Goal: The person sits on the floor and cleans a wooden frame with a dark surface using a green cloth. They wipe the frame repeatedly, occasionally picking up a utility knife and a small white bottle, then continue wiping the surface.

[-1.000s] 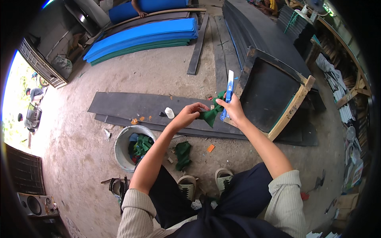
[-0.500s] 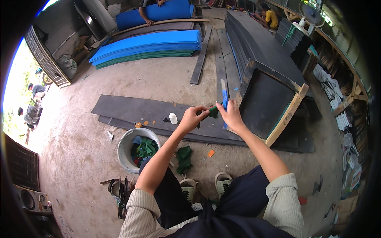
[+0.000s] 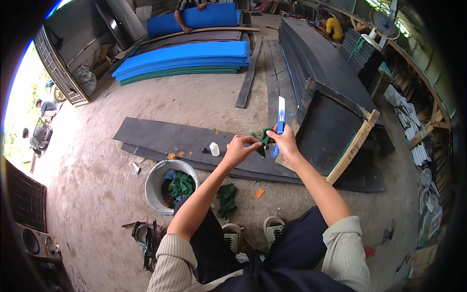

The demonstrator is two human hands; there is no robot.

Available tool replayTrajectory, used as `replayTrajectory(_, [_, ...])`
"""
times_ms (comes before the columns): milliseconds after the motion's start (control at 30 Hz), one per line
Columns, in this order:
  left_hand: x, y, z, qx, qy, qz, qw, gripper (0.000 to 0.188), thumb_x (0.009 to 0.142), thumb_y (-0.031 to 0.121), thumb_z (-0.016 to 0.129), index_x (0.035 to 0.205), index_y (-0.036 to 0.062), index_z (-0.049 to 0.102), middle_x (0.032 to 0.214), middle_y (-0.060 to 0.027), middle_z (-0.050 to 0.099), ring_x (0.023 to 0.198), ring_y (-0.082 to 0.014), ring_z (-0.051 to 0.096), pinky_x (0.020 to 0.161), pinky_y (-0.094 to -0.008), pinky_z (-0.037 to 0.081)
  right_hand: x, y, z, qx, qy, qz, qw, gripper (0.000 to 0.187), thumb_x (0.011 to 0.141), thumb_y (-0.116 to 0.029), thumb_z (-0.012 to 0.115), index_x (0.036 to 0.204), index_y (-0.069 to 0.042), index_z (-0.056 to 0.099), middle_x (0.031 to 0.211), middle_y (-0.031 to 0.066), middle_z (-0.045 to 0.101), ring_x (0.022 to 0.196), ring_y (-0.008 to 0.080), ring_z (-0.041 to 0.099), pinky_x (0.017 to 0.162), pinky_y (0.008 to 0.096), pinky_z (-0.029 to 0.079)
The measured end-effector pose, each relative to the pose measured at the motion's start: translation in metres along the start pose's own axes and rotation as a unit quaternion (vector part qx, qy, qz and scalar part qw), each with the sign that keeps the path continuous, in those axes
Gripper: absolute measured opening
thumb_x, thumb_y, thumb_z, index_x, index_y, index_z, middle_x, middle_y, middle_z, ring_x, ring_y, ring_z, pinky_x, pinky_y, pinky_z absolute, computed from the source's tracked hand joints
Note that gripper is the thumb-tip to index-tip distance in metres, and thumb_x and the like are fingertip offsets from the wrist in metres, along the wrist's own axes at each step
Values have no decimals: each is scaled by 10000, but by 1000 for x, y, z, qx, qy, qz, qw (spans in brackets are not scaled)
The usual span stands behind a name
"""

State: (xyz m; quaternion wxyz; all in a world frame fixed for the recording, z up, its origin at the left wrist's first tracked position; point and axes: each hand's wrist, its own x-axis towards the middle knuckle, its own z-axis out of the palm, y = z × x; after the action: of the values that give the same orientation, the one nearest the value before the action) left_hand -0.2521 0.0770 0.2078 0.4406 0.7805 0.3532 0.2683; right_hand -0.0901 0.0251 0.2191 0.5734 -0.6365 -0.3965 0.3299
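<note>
Between my hands a small piece of green cloth (image 3: 265,136) hangs over the dark sheets (image 3: 165,132). My left hand (image 3: 238,150) pinches one side of it. My right hand (image 3: 286,141) is closed on a blue box cutter (image 3: 281,125), its blade pointing up and away from me, while the thumb also touches the cloth. A small white bottle (image 3: 214,149) stands on the sheets left of my left hand, with a small black piece (image 3: 205,150) beside it. Nearer me, a whitish bucket (image 3: 152,192) holds green and blue scraps.
A wood-edged black panel (image 3: 357,143) leans right of my right hand, against a long dark stack (image 3: 321,58). Blue sheets (image 3: 185,56) lie far left. Another green cloth (image 3: 226,199) lies on the floor near my shoes (image 3: 274,227). Other people work at the back.
The box cutter has turned so that more of its blade and handle shows. More of the green cloth is visible between my fingers. The whole view has shifted slightly.
</note>
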Motion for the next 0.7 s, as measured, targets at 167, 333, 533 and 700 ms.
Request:
replayTrajectory(167, [0,-3,-1,83,83,148,982,223,723,250,724,818,63,650,952,-52,660,745,-149,607,776,-295,440,5,4,2,-98,1,-66,993,235,718,-94,702,822,-9,509,714,67,567,629,153,578,580,296,475])
replayTrajectory(333, [-4,13,0,-124,-27,31,991,191,753,121,690,906,31,621,948,-48,658,785,-113,608,758,-279,471,5,6,-3,-162,6,-111,980,262,703,-129,716,822,-6,517,698,92,584,625,196,594,581,327,465])
replayTrajectory(533, [5,9,-6,-111,-89,64,988,244,792,8,609,1035,17,609,1010,-44,636,852,-93,602,746,-250,490,-5,-12,-13,-264,-33,-155,951,253,814,-256,615,832,-18,530,718,137,609,662,267,617,576,363,467])
replayTrajectory(700, [14,-5,-35,-198,13,71,978,411,778,-76,566,1168,52,543,1131,-48,564,798,-87,581,691,-237,488,-22,-48,-31,-493,-97,-278,819,297,890,-343,489,817,-56,520,579,141,585,565,305,611,508,398,477])
